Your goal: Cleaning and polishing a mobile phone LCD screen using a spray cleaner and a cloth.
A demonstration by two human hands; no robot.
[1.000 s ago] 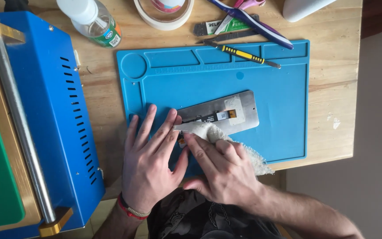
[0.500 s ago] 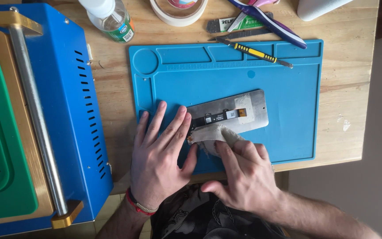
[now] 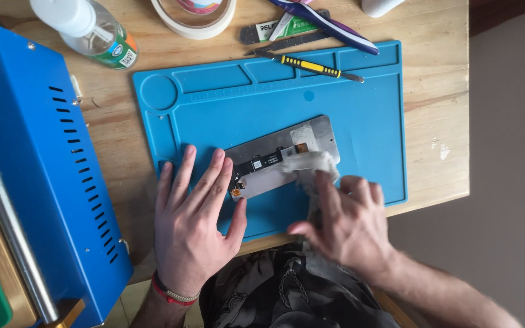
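A grey phone screen panel lies back side up on the blue work mat. My left hand lies flat on the mat, fingers spread, its fingertips pressing the panel's left end. My right hand holds a white cloth and presses it onto the right part of the panel. The hand is blurred.
A blue machine with vent slots fills the left side. Along the far edge of the wooden table are a clear bottle, a tape roll, a yellow-handled tool and purple tweezers.
My right hand has slid the cloth to the right along the panel, from its left half to its right end. The left hand still holds the panel's left end.
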